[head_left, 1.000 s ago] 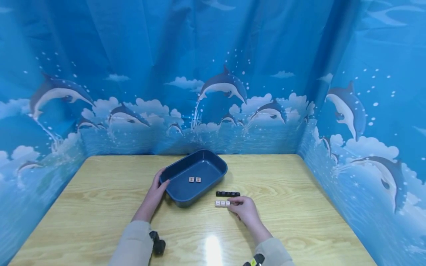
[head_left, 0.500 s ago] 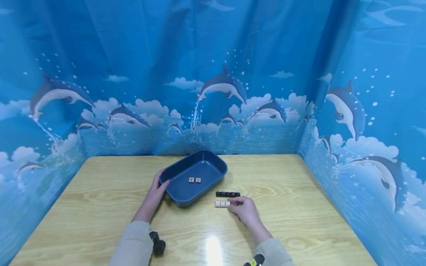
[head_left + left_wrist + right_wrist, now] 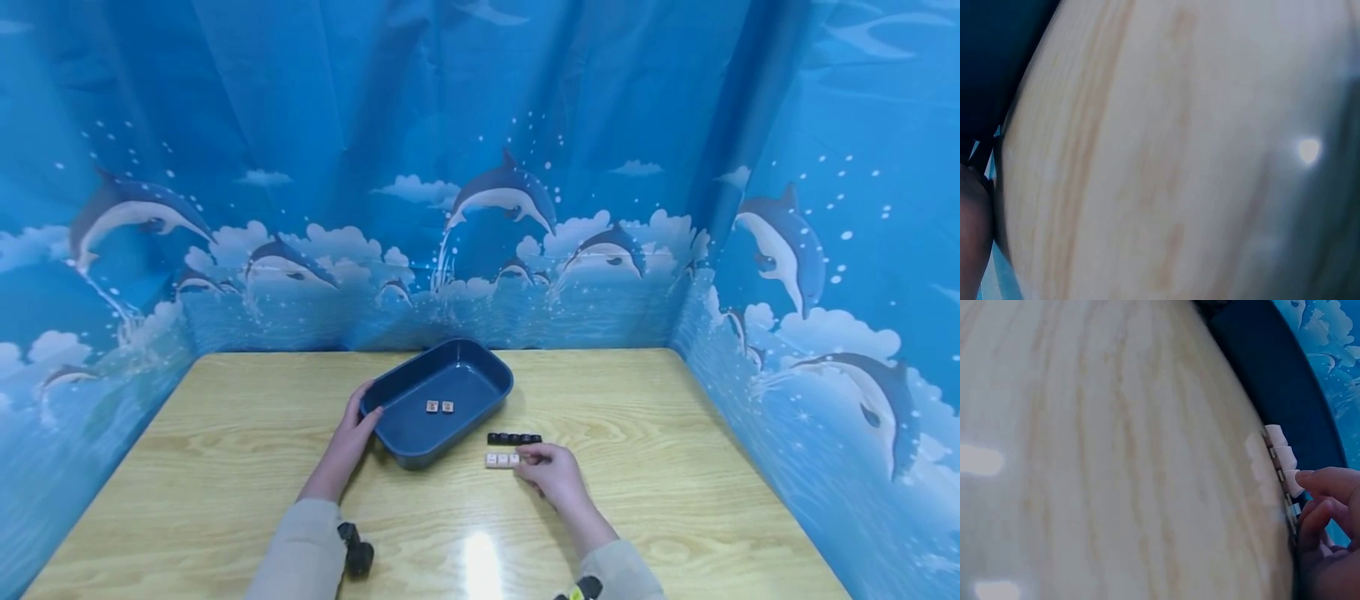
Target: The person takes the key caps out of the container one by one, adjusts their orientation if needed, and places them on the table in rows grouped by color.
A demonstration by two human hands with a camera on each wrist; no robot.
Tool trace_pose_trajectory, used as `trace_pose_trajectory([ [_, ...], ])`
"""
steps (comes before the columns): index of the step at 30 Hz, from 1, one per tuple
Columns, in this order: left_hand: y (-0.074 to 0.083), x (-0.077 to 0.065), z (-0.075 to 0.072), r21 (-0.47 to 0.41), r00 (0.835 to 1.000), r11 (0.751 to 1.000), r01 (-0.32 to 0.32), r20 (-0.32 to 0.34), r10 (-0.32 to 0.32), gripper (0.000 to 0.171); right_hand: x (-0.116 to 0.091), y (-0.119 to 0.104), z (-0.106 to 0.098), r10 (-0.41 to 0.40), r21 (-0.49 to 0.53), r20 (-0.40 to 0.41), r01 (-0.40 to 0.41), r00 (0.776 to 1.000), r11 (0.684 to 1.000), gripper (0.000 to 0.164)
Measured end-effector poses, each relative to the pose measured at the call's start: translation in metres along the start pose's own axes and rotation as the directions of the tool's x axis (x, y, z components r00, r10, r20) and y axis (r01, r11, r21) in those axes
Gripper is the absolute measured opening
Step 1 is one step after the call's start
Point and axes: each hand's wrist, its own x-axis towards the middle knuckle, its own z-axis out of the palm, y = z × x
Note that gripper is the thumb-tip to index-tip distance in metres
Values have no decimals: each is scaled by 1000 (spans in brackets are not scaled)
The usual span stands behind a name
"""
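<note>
A dark blue rectangular tray (image 3: 405, 421) stands at an angle on the table, and two small pale keycap-like pieces (image 3: 432, 407) lie on its floor. My left hand (image 3: 351, 433) grips the tray's left end, thumb over the rim. To the right of the tray sits a short strip with three white keycaps (image 3: 502, 460); beyond the caps, the strip looks bare in the right wrist view. My right hand (image 3: 557, 477) holds the strip's right end, one fingertip on the nearest white keycap (image 3: 1295, 481). The fingers partly hide that end.
Just behind the white caps lies a row of several black keycaps (image 3: 513, 438). The wooden table (image 3: 225, 467) reaches back to a blue dolphin-print curtain (image 3: 337, 167). Black wrist cameras (image 3: 358, 557) sit on both sleeves.
</note>
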Motion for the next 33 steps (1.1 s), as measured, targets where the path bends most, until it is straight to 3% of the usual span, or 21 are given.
trace_pose_trajectory([
  [4,-1,0,-1,4,1000,1000,24,7,-24,60,-1,-11,-4,-9,1,-11,9,1000,1000,33],
  [10,-2,0,-2,9,1000,1000,-1,-1,1,59,10,-48,-12,-130,-69,-4,129,992,989,32],
  [18,1,-2,0,37,1000,999,-8,2,8,59,32,-93,-13,-244,-190,155,271,957,944,25],
  [28,1,-2,2,29,1000,1000,4,5,-4,59,69,-124,3,-246,-349,461,429,852,833,24],
  [33,0,-2,0,16,1000,1000,-1,2,1,59,85,-132,16,-205,-383,590,495,781,780,24],
])
